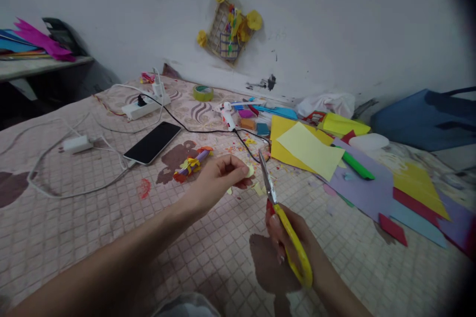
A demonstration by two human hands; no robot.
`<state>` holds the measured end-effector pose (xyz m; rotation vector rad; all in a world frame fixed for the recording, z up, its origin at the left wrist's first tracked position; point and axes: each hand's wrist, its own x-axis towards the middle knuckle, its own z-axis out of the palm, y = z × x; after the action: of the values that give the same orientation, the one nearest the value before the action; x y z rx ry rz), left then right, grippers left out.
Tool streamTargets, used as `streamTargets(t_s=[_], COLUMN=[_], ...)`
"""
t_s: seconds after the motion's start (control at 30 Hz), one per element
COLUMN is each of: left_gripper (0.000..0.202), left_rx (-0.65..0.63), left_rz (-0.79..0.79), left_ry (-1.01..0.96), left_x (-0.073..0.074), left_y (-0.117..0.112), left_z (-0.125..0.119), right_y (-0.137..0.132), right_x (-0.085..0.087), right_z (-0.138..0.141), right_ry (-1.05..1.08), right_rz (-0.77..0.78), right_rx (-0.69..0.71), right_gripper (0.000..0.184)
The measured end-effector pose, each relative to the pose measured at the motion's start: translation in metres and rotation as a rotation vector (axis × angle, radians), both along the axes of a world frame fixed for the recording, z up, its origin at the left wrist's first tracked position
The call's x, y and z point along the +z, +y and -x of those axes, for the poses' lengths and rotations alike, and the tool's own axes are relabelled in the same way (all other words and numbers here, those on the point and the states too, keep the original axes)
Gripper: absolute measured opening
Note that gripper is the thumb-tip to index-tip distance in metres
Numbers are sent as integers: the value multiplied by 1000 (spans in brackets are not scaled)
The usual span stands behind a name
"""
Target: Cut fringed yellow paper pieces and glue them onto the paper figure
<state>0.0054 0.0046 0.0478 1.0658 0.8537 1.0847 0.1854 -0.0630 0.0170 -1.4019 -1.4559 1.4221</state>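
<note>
Between the thumb and fingers of my left hand is a small pale yellow paper piece. My right hand grips a pair of scissors with yellow handles, the blades pointing up and away from me. The blade tips are just right of the paper piece and apart from it. Small pale yellow scraps lie on the cloth under my hands. Beyond my left wrist rests a purple paper roll decorated with yellow and orange bits.
A phone on a cable and a power strip lie at left. A glue gun with a black cord sits ahead, near green tape. Coloured sheets spread to the right. A blue bag stands far right.
</note>
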Motion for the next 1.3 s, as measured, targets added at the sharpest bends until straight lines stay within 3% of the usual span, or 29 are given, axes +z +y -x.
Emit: streamTargets(t_s=[0.2,0.47,0.67,0.87,0.93,1.1,1.3], left_gripper=[14,8,13,22,22,20,16], left_rx=[-294,-385,-249,-312,-278,-98,29], left_rz=[-75,-203,-133,90,120,113,94], left_ry=[199,339,254,137,117,-3,-142], left_x=[-4,-12,-20,-29,-27,-17,-12], left_y=[-7,-17,-21,-23,-21,-11,-1], left_z=[-5,-13,-20,-25,-24,-14,-5], right_y=[5,8,9,10,9,4,-3], right_x=[5,6,1,-1,-2,-1,9], right_z=[-5,-7,-7,-7,-8,-5,2], right_ry=[149,127,138,160,165,217,-2], right_rz=[-9,-66,-67,-139,-151,-126,-104], right_rx=[-100,-171,-204,-260,-250,-66,82], right_gripper=[41,26,21,20,20,23,23])
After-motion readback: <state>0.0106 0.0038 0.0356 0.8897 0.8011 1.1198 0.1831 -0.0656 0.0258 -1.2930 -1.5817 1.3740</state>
